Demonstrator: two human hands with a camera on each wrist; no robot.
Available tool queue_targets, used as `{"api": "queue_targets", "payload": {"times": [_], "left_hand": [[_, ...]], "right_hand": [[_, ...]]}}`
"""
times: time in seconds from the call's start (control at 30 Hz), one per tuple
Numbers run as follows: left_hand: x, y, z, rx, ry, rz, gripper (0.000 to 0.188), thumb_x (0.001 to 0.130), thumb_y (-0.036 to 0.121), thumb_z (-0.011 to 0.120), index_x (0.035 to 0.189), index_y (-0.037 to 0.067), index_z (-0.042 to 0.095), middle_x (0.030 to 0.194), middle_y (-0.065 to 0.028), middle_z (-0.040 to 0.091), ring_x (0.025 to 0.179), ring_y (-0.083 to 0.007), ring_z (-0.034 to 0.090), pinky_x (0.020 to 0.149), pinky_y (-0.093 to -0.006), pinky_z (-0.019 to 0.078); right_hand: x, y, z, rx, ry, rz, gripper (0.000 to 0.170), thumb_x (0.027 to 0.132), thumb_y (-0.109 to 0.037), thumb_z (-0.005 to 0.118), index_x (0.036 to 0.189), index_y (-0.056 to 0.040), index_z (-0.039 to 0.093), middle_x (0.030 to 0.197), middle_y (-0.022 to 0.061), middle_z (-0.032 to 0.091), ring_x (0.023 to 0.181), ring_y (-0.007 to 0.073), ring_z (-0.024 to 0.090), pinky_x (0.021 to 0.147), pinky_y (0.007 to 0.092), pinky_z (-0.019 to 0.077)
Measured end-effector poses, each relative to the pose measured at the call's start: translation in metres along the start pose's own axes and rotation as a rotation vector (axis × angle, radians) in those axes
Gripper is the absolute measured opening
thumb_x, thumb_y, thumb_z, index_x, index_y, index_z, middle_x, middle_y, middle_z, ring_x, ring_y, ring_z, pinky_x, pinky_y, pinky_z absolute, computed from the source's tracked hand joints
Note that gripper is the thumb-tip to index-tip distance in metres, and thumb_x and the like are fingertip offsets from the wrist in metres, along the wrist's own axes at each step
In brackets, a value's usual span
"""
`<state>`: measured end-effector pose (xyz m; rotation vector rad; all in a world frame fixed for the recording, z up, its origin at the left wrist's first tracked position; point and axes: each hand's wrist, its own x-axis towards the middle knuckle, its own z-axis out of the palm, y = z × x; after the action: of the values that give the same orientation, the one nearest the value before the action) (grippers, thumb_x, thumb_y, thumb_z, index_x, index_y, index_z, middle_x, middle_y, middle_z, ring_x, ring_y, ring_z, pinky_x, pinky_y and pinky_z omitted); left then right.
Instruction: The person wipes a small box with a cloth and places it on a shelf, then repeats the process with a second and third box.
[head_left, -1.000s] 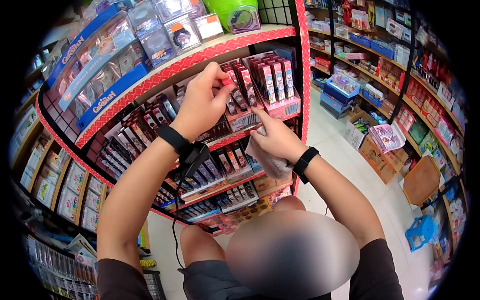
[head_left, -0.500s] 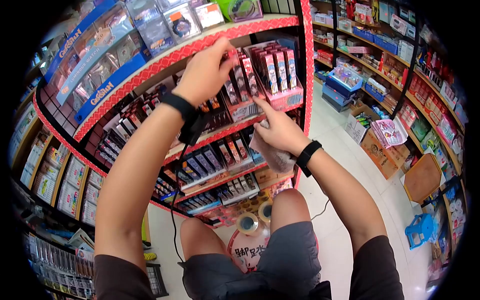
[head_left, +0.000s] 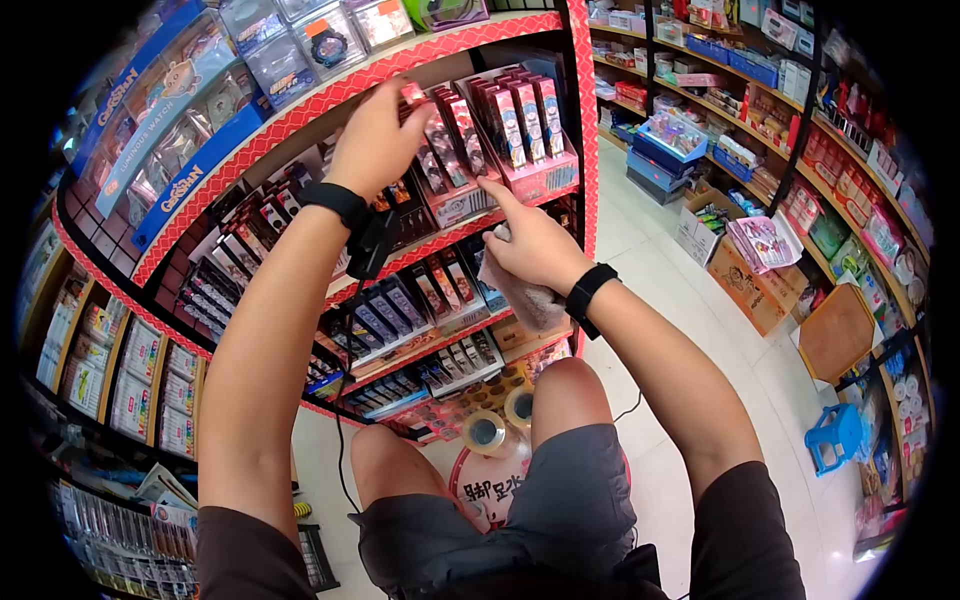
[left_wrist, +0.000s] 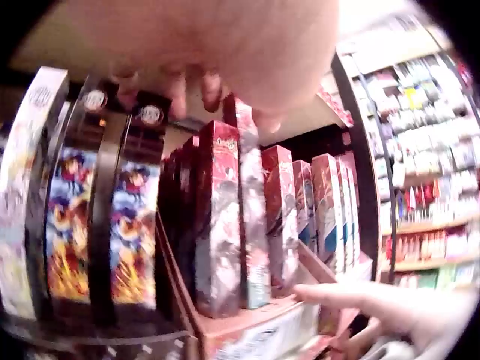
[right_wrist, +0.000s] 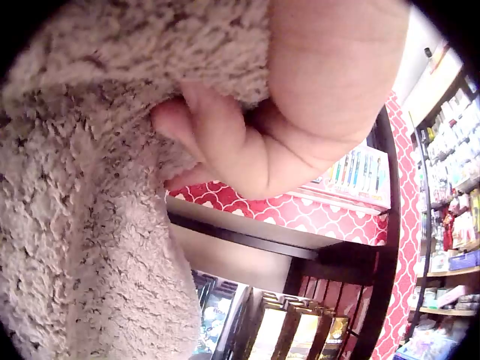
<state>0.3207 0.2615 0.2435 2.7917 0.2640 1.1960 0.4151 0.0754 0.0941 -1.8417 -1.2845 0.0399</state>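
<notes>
My left hand (head_left: 375,145) reaches in at the tops of slim red printed boxes (head_left: 465,135) standing in a pink display carton (head_left: 465,207). Its thumb and fingers pinch the top of one slim red box (left_wrist: 255,217), which stands taller than its neighbours in the left wrist view. My right hand (head_left: 540,245) grips a grey-brown fuzzy cloth (head_left: 520,295) with curled fingers. Its index finger is stretched out to the carton's front edge, close under the boxes. Up close in the right wrist view, the cloth fills the left side.
More slim boxes (head_left: 530,120) with blue figures stand in the neighbouring carton. Boxed watches (head_left: 325,45) line the shelf above, edged in red patterned trim. Rolls of clear tape (head_left: 485,430) sit on a round stool between the knees. A black cable (head_left: 343,460) hangs below the left wrist.
The left hand has moved up and back from in front of the boxes to their tops. The right hand keeps the cloth and its finger at the carton edge. The head view has shifted slightly.
</notes>
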Motion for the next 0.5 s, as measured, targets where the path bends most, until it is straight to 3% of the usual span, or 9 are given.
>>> {"api": "queue_targets", "payload": {"times": [0.03, 0.1, 0.3, 0.33, 0.43, 0.5], "left_hand": [[-0.003, -0.007, 0.002, 0.05, 0.005, -0.055, 0.05, 0.099, 0.035, 0.066, 0.133, 0.0, 0.056, 0.119, -0.0253, 0.069, 0.113, -0.0409, 0.066, 0.096, -0.043, 0.0506], [-0.006, -0.005, 0.001, 0.097, 0.029, -0.04, 0.05, 0.098, 0.035, 0.068, 0.133, 0.0, 0.057, 0.121, -0.0257, 0.069, 0.116, -0.039, 0.066, 0.098, -0.0427, 0.0503], [0.003, -0.017, 0.013, -0.315, 0.028, -0.032, 0.038, 0.102, 0.024, 0.066, 0.131, 0.001, 0.058, 0.113, -0.0158, 0.072, 0.103, -0.0232, 0.069, 0.09, -0.0339, 0.0521], [0.003, -0.02, 0.02, -0.296, 0.065, -0.014, 0.034, 0.104, 0.021, 0.063, 0.132, 0.001, 0.058, 0.108, -0.0127, 0.072, 0.095, -0.0173, 0.066, 0.085, -0.0307, 0.0518], [0.001, -0.002, 0.019, -0.359, 0.07, -0.072, 0.037, 0.1, 0.02, 0.065, 0.131, 0.0, 0.058, 0.102, -0.0188, 0.074, 0.09, -0.0248, 0.071, 0.082, -0.0357, 0.0545], [-0.002, 0.002, 0.018, -0.356, 0.065, -0.098, 0.038, 0.1, 0.021, 0.066, 0.131, 0.002, 0.058, 0.098, -0.0174, 0.074, 0.081, -0.0232, 0.071, 0.075, -0.0357, 0.0549]], "right_hand": [[0.002, 0.003, 0.003, 0.008, 0.029, -0.021, 0.073, 0.092, -0.02, 0.065, 0.158, -0.015, 0.034, 0.084, 0.0295, 0.067, 0.082, 0.0469, 0.067, 0.077, 0.0531, 0.0505], [0.0, -0.003, 0.0, 0.015, 0.012, -0.003, 0.075, 0.092, -0.021, 0.065, 0.158, -0.0159, 0.031, 0.088, 0.03, 0.068, 0.085, 0.0476, 0.067, 0.08, 0.0536, 0.0514], [-0.002, -0.005, 0.0, -0.006, -0.014, 0.026, 0.078, 0.093, -0.021, 0.065, 0.16, -0.0167, 0.026, 0.09, 0.0298, 0.069, 0.088, 0.0479, 0.068, 0.082, 0.0544, 0.0519], [0.0, -0.002, 0.004, -0.02, 0.008, -0.002, 0.079, 0.093, -0.02, 0.065, 0.161, -0.016, 0.024, 0.087, 0.0287, 0.068, 0.086, 0.047, 0.067, 0.079, 0.0539, 0.0516], [-0.004, -0.012, -0.002, -0.041, -0.051, 0.065, 0.078, 0.091, -0.018, 0.062, 0.16, -0.0143, 0.026, 0.099, 0.0297, 0.07, 0.091, 0.0466, 0.069, 0.083, 0.0541, 0.0538], [-0.004, -0.005, 0.004, -0.042, -0.02, 0.028, 0.08, 0.093, -0.019, 0.064, 0.161, -0.0159, 0.023, 0.087, 0.0271, 0.068, 0.083, 0.0454, 0.068, 0.077, 0.053, 0.0519]]}}
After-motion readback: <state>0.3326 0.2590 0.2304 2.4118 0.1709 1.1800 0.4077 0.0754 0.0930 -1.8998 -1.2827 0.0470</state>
